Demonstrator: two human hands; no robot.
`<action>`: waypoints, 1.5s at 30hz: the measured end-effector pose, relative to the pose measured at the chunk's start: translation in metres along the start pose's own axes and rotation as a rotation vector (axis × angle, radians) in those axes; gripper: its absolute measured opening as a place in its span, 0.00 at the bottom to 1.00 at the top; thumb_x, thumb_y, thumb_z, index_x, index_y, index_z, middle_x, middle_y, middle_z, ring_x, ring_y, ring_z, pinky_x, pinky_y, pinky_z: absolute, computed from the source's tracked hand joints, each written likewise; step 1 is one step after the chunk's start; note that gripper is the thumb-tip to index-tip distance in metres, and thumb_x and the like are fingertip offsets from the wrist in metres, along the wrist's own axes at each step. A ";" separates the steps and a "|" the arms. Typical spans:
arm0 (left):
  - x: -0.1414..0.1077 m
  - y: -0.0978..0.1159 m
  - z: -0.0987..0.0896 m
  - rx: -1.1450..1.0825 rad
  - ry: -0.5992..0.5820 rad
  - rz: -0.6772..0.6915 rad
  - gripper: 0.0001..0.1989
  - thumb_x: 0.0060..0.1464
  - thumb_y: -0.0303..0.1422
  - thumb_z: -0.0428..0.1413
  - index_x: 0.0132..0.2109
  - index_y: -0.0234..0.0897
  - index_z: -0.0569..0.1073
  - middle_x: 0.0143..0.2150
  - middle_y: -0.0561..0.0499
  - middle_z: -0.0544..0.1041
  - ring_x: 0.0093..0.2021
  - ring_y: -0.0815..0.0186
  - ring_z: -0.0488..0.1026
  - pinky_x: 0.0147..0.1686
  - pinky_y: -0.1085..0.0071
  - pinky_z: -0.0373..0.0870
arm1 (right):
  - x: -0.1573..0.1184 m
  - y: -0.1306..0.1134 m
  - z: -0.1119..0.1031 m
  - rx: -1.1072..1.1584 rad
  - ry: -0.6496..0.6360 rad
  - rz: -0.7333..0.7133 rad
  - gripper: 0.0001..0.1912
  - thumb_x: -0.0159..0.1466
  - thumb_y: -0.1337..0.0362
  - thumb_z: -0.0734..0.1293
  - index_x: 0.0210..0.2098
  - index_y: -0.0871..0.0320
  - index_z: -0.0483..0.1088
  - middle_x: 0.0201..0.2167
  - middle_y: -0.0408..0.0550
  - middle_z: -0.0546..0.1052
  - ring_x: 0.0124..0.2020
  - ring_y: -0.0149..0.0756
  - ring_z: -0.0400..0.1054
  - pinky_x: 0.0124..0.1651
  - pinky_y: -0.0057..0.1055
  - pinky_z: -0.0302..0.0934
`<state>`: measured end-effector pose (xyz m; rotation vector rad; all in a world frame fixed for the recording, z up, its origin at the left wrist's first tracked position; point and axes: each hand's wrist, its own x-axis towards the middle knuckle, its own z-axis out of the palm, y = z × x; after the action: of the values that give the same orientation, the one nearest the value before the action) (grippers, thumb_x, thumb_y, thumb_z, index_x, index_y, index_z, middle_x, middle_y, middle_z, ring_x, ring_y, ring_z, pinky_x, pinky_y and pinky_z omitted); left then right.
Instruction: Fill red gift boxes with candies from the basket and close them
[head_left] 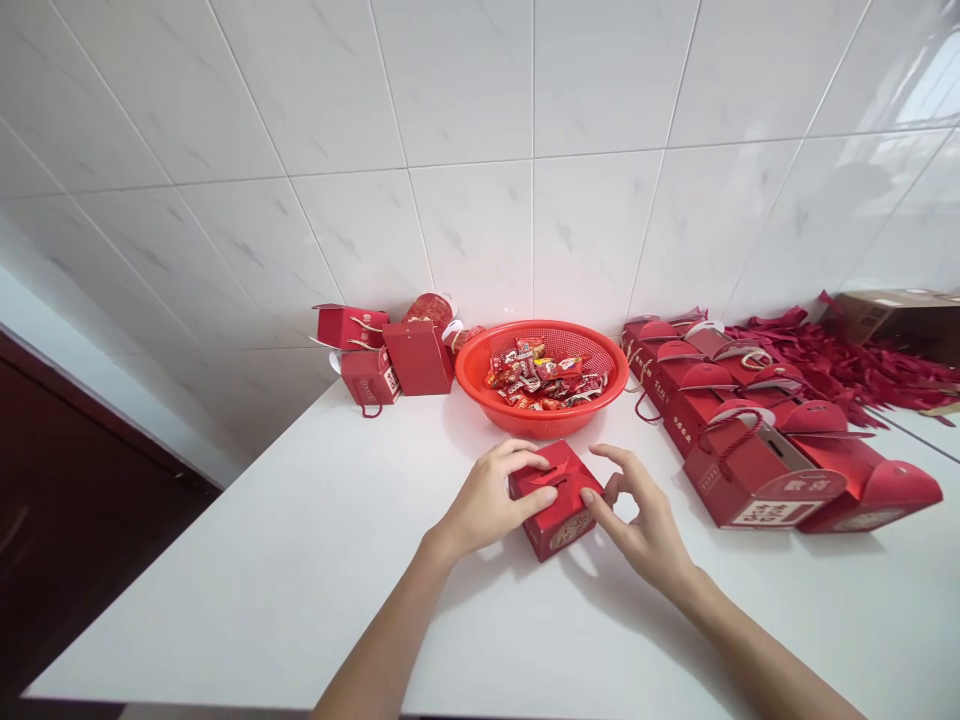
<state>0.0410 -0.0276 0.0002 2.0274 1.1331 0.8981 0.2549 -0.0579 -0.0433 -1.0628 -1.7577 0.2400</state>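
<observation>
A small red gift box (pixel 564 500) stands on the white table in front of me, its top flaps folded in with a slot between them and a round pale print on its front side. My left hand (pixel 499 497) grips it from the left, thumb and fingers on the top flaps. At the right corner my right hand (pixel 637 520) has its thumb on the top edge and its other fingers bent around the side, the index finger lifted off. What the box contains is hidden. Just behind it sits a red plastic basket (pixel 469 375) holding wrapped candies (pixel 544 375).
Several red gift boxes with cord handles (pixel 750 480) form rows on the right. Dark red ribbon-like strips (pixel 795 350) and a cardboard box (pixel 892 315) lie behind them. More red boxes (pixel 420 355) stand at back left. A tiled wall (pixel 480 230) closes off the white table (pixel 300 590).
</observation>
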 end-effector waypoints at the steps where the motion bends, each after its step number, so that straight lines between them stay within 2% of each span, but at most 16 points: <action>1: 0.000 0.000 0.004 0.008 0.021 -0.002 0.12 0.53 0.36 0.63 0.45 0.39 0.79 0.51 0.46 0.77 0.52 0.57 0.74 0.54 0.62 0.71 | 0.000 0.001 0.000 -0.017 0.012 -0.001 0.17 0.69 0.63 0.64 0.57 0.55 0.62 0.27 0.38 0.69 0.24 0.31 0.67 0.37 0.32 0.69; 3: 0.001 0.000 0.013 0.011 0.076 -0.013 0.11 0.52 0.35 0.63 0.43 0.39 0.78 0.48 0.46 0.76 0.50 0.57 0.74 0.53 0.61 0.71 | 0.001 0.002 -0.002 -0.063 0.043 -0.022 0.17 0.69 0.63 0.63 0.57 0.54 0.63 0.35 0.44 0.73 0.28 0.32 0.69 0.38 0.33 0.70; 5: 0.001 0.000 0.021 0.013 0.123 -0.020 0.10 0.51 0.35 0.64 0.41 0.39 0.77 0.47 0.46 0.76 0.49 0.58 0.74 0.52 0.60 0.71 | 0.000 0.002 -0.003 -0.123 0.056 -0.057 0.18 0.69 0.60 0.64 0.57 0.54 0.64 0.46 0.53 0.74 0.39 0.38 0.73 0.44 0.37 0.70; 8: 0.000 0.000 0.028 0.023 0.152 -0.001 0.09 0.52 0.34 0.63 0.42 0.39 0.76 0.46 0.46 0.76 0.49 0.58 0.73 0.52 0.59 0.70 | -0.002 -0.002 -0.004 -0.215 -0.027 -0.116 0.25 0.67 0.52 0.67 0.60 0.53 0.64 0.59 0.59 0.67 0.57 0.49 0.67 0.54 0.45 0.68; 10: 0.000 0.001 0.030 0.031 0.151 0.029 0.08 0.54 0.33 0.61 0.42 0.39 0.76 0.46 0.47 0.76 0.50 0.58 0.73 0.52 0.59 0.70 | -0.006 -0.005 -0.004 -0.263 -0.102 -0.122 0.26 0.67 0.49 0.66 0.60 0.52 0.66 0.63 0.60 0.64 0.61 0.51 0.64 0.56 0.47 0.67; 13: -0.001 0.003 0.031 0.038 0.145 0.081 0.07 0.56 0.33 0.59 0.43 0.40 0.75 0.46 0.47 0.77 0.51 0.58 0.73 0.53 0.59 0.69 | -0.012 -0.014 -0.002 -0.331 -0.143 -0.092 0.24 0.67 0.48 0.64 0.58 0.53 0.69 0.61 0.60 0.66 0.60 0.52 0.64 0.56 0.49 0.66; 17: -0.003 0.005 0.035 0.049 0.129 0.105 0.07 0.57 0.34 0.59 0.42 0.40 0.76 0.47 0.47 0.78 0.51 0.57 0.73 0.53 0.59 0.70 | -0.020 -0.030 0.001 -0.467 -0.117 -0.034 0.28 0.63 0.46 0.67 0.57 0.54 0.70 0.60 0.62 0.67 0.57 0.56 0.66 0.54 0.54 0.66; 20: -0.004 0.006 0.037 0.045 0.109 0.134 0.09 0.59 0.37 0.58 0.44 0.40 0.77 0.47 0.46 0.78 0.53 0.56 0.73 0.54 0.58 0.69 | -0.024 -0.040 0.003 -0.504 -0.104 0.042 0.27 0.63 0.50 0.68 0.58 0.54 0.68 0.61 0.61 0.67 0.56 0.55 0.66 0.51 0.51 0.68; 23: -0.005 0.007 0.035 -0.020 0.036 0.167 0.14 0.63 0.41 0.54 0.46 0.40 0.79 0.50 0.45 0.78 0.54 0.57 0.73 0.56 0.58 0.69 | -0.029 -0.043 0.000 -0.476 -0.071 0.078 0.23 0.62 0.55 0.68 0.56 0.53 0.69 0.60 0.59 0.67 0.54 0.53 0.67 0.52 0.50 0.68; 26: -0.007 0.007 0.030 -0.111 -0.046 0.174 0.17 0.66 0.42 0.50 0.49 0.41 0.80 0.54 0.45 0.76 0.56 0.57 0.73 0.58 0.61 0.69 | -0.040 -0.042 -0.017 -0.451 0.016 0.065 0.22 0.62 0.55 0.68 0.55 0.54 0.69 0.59 0.59 0.67 0.54 0.53 0.67 0.54 0.51 0.66; 29: -0.007 0.006 0.024 -0.152 -0.060 0.144 0.18 0.66 0.43 0.50 0.51 0.41 0.79 0.55 0.45 0.76 0.55 0.58 0.73 0.57 0.62 0.69 | -0.059 -0.042 -0.047 -0.458 0.135 0.084 0.23 0.64 0.53 0.68 0.56 0.54 0.69 0.61 0.58 0.65 0.58 0.55 0.64 0.57 0.53 0.64; 33: -0.004 0.003 0.022 -0.168 -0.078 0.073 0.18 0.64 0.45 0.51 0.49 0.41 0.79 0.52 0.45 0.77 0.49 0.59 0.76 0.51 0.63 0.73 | -0.086 -0.032 -0.091 -0.566 0.319 0.197 0.24 0.64 0.48 0.67 0.55 0.54 0.70 0.61 0.59 0.65 0.59 0.57 0.63 0.58 0.56 0.60; 35: -0.003 0.002 0.023 -0.165 -0.103 0.046 0.17 0.63 0.45 0.52 0.48 0.41 0.79 0.52 0.45 0.77 0.48 0.59 0.76 0.49 0.65 0.73 | -0.094 -0.021 -0.107 -0.644 0.405 0.249 0.26 0.63 0.45 0.67 0.53 0.56 0.71 0.59 0.61 0.66 0.58 0.60 0.63 0.58 0.60 0.58; 40: -0.002 0.000 0.028 -0.182 -0.164 0.033 0.18 0.62 0.45 0.53 0.48 0.39 0.79 0.51 0.45 0.77 0.44 0.61 0.78 0.47 0.65 0.74 | -0.092 0.011 -0.120 -0.690 0.474 0.309 0.29 0.61 0.42 0.66 0.51 0.58 0.72 0.57 0.64 0.67 0.58 0.61 0.62 0.57 0.60 0.57; 45: 0.000 -0.006 0.028 -0.206 -0.182 -0.016 0.18 0.60 0.46 0.54 0.47 0.39 0.79 0.50 0.45 0.78 0.44 0.60 0.78 0.47 0.63 0.75 | -0.082 0.024 -0.123 -0.694 0.450 0.230 0.31 0.63 0.41 0.64 0.53 0.60 0.71 0.57 0.65 0.68 0.60 0.63 0.61 0.58 0.62 0.54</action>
<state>0.0607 -0.0306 -0.0207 1.8862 0.9179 0.7715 0.3780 -0.1429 -0.0550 -1.6628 -1.3186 -0.4773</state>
